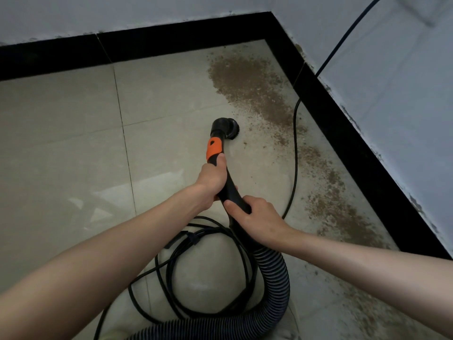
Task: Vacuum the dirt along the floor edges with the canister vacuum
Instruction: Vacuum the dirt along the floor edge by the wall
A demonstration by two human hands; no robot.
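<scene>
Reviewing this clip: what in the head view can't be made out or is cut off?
- Canister vacuum body: out of frame; the ribbed hose leaves at the bottom edge.
- Brush nozzle bristles: mostly hidden by its own head, so floor contact is unclear.
- Power cord plug: cut off at the top edge.
- Handle: partly covered by the left hand and right hand.

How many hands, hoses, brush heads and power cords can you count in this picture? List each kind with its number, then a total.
Hands: 2, the left hand and the right hand
Ribbed hose: 1
Brush head: 1
Power cord: 1
Total: 5
</scene>
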